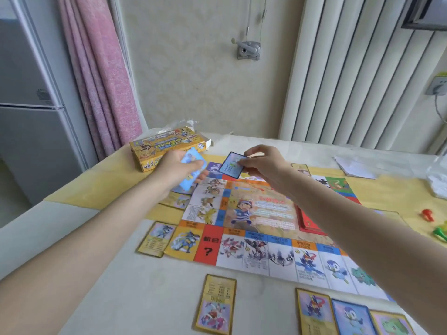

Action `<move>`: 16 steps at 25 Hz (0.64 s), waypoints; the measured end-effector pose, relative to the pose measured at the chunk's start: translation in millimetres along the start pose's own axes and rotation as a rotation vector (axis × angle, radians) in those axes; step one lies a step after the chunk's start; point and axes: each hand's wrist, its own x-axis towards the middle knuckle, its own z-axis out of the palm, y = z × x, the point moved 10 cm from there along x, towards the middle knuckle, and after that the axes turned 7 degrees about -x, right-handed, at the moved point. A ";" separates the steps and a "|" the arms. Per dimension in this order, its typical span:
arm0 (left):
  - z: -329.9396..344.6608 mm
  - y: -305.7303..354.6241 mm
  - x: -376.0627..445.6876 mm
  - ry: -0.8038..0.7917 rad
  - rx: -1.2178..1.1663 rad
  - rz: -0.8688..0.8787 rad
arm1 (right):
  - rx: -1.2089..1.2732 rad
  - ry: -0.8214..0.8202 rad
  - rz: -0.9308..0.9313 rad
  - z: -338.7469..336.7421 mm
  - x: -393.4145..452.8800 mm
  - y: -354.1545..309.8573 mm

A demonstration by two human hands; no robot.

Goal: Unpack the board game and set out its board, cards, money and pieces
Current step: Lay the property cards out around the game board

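— Fridge (31, 117) stands far left, then a pink curtain (101, 76). What lies on the table (150, 298) on that side?

— The yellow game box (157, 147), at the far left corner with one end flap open and clear wrapping behind it. Just right of it is the left hand (180, 166), raised over the board's far left corner. Its fingers are curled round a small stack of light blue cards (193, 169), thumb on the near face.

— And the board?

— The game board (254, 213) is unfolded flat in the middle of the table. Yellow-framed cards lie outside its edges: one (156, 239) touching the near left corner, one (216, 303) apart in front, and a row of three (346, 315) at the near right.

— The other hand?

— The right hand (260, 164) hovers above the board's far edge. Thumb and fingertips pinch a single dark-bordered card (231, 164) by its right edge; the card is tilted, clear of the board. The other fingers are bent in; how tightly I cannot tell.

— Further right?

— A red stack of cards (308, 222) lies on the board, partly behind the right forearm. White papers (355, 168) lie at the far right, and red (427, 214) and green (439, 233) playing pieces lie near the right edge.
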 end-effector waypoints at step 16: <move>-16.7 -59.7 92.3 -0.324 0.529 -0.113 | -0.417 -0.043 -0.049 92.4 138.1 14.2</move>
